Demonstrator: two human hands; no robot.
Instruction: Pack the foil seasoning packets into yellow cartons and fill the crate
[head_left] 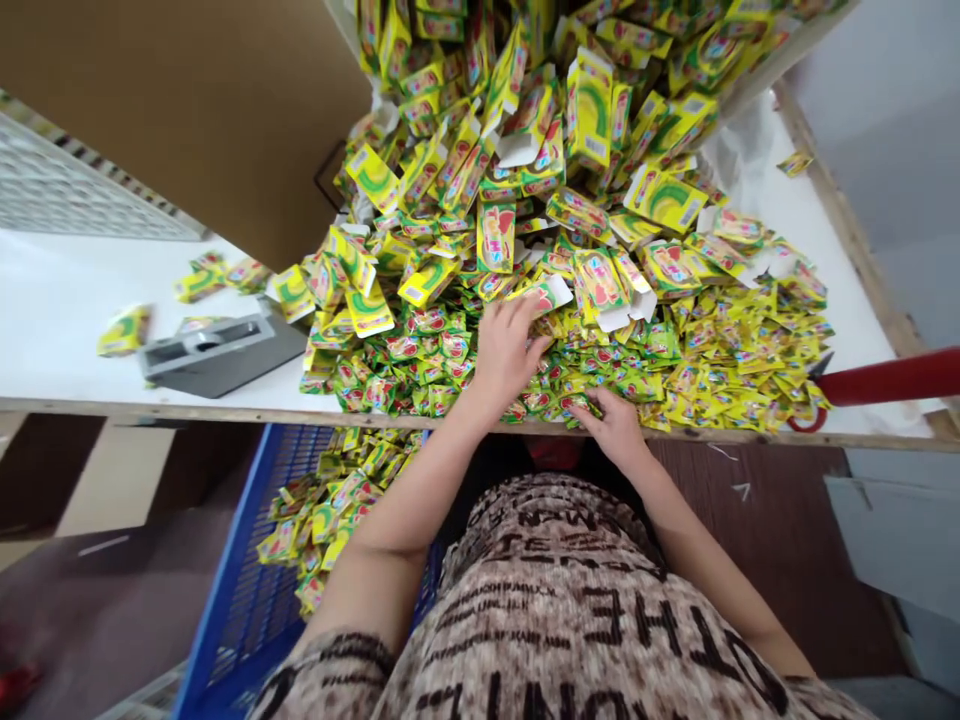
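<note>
My left hand [507,345] is closed on a small yellow-and-green carton [551,295] whose white end flap points right. Lower and to the right, at the table's front edge, my right hand [615,425] pinches a small green candy packet [576,404]; its fingertips are partly hidden among the others. Beneath both hands spreads a layer of green packets [442,350] with red fruit pictures. Yellow packets [735,375] cover the table to the right. Behind them a big heap of small open-ended cartons [495,235] slopes down toward my hands.
A grey tape dispenser [221,350] and a few loose cartons [124,330] lie left on the white table [52,300]. A large brown cardboard box [225,110] stands behind. Red-handled scissors [810,415] lie at the right edge. Below, a blue crate [232,570] holds filled cartons.
</note>
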